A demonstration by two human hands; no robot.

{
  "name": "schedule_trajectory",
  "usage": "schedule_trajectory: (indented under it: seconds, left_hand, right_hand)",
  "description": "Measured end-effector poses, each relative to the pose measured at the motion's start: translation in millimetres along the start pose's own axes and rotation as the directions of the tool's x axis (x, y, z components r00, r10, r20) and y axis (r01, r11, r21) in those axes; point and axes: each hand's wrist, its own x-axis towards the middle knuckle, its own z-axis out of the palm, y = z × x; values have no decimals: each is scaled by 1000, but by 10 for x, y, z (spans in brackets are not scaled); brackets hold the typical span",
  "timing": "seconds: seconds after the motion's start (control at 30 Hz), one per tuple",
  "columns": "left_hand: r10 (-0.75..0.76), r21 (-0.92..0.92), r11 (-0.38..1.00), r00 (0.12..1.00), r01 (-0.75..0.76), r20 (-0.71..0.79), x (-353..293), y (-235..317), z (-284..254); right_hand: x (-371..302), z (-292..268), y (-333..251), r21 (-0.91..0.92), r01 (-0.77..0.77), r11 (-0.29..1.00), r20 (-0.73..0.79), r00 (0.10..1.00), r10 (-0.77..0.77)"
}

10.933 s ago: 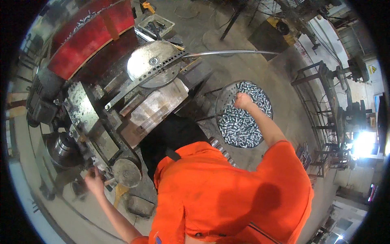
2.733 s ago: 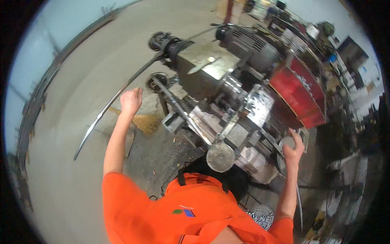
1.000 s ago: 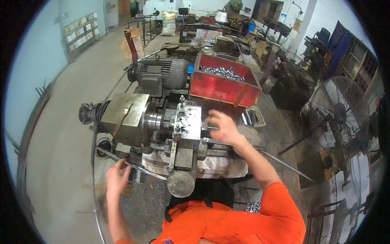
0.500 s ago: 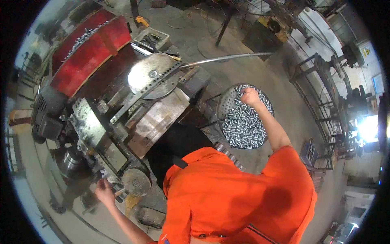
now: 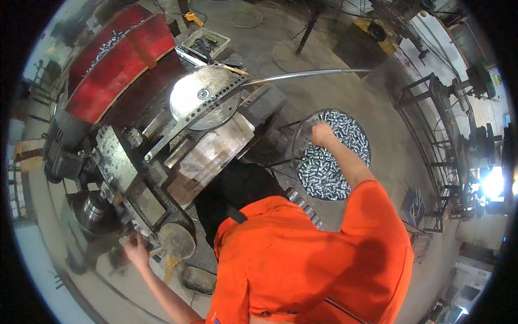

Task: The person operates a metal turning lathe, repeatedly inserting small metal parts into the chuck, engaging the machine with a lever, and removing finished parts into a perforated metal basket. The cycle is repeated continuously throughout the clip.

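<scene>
Silvery metal pieces point(image 5: 332, 162) fill a round basket point(image 5: 300, 131) on the floor, where the right hand point(image 5: 322, 133) closes over some at its rim. Left hand point(image 5: 136, 249) grips a handle point(image 5: 162, 249) on the machine point(image 5: 135, 178).

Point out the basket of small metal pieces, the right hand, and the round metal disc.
basket of small metal pieces point(image 5: 353, 121): head view, far rim.
right hand point(image 5: 322, 134): head view, back of hand.
round metal disc point(image 5: 190, 97): head view, flat face.

Open floor point(image 5: 350, 86) lies beyond the round parts bin point(image 5: 333, 156); the machine point(image 5: 162, 146) blocks the left.
</scene>
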Motion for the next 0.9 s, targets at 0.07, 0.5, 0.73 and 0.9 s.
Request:
schedule_trajectory:
  seconds: [0.07,0.5,0.73,0.9]
  left_hand:
    - [7,-28,1000,1000,-8,-19,16,-59,32]
    - [108,70,992,992,-103,-72,51,-190,55]
    - [126,-157,981,991,-117,50,-166,422,-129]
    - [241,-246,939,970,-240,-26,-419,1251,-309]
  right_hand:
    - [-11,-62,6,8,41,999,3,999,-41]
    - [-94,-33,7,170,-65,983,-45,996,73]
    - [-533,-554,-307,905,333,-263,-333,942,49]
    - [-905,-1741,-1319,533,844,59,-797,524,-301]
